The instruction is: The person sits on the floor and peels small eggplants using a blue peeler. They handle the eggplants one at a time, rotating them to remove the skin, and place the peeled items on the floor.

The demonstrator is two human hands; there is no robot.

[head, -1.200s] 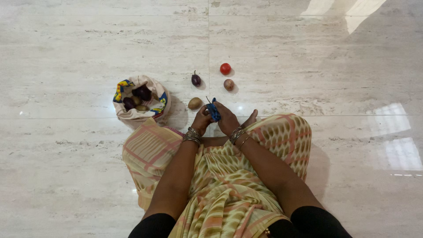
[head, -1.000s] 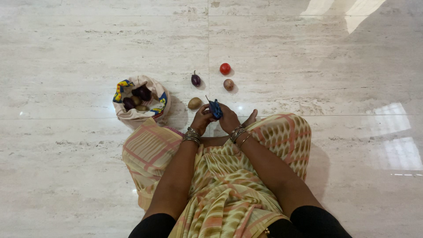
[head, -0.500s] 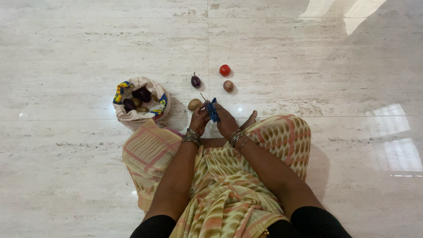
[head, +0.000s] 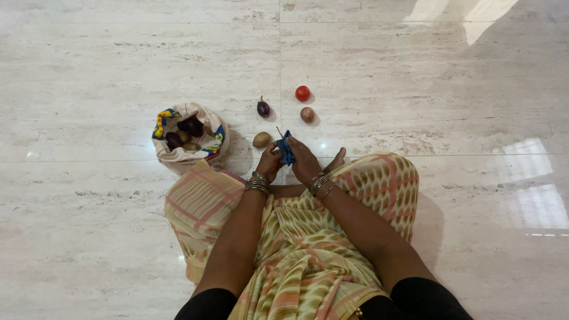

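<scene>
Blue packet (head: 287,149) between both hands (head: 288,160)

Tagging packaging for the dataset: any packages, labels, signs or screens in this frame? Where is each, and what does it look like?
Open beige cloth bag with a blue, yellow and red printed rim: on the floor to the person's left, slumped round sack, holding dark purple and brown vegetables.
Small blue packet-like item: pinched between the left hand and the right hand; too small to tell what it is.
No labels, signs or screens visible.
</scene>
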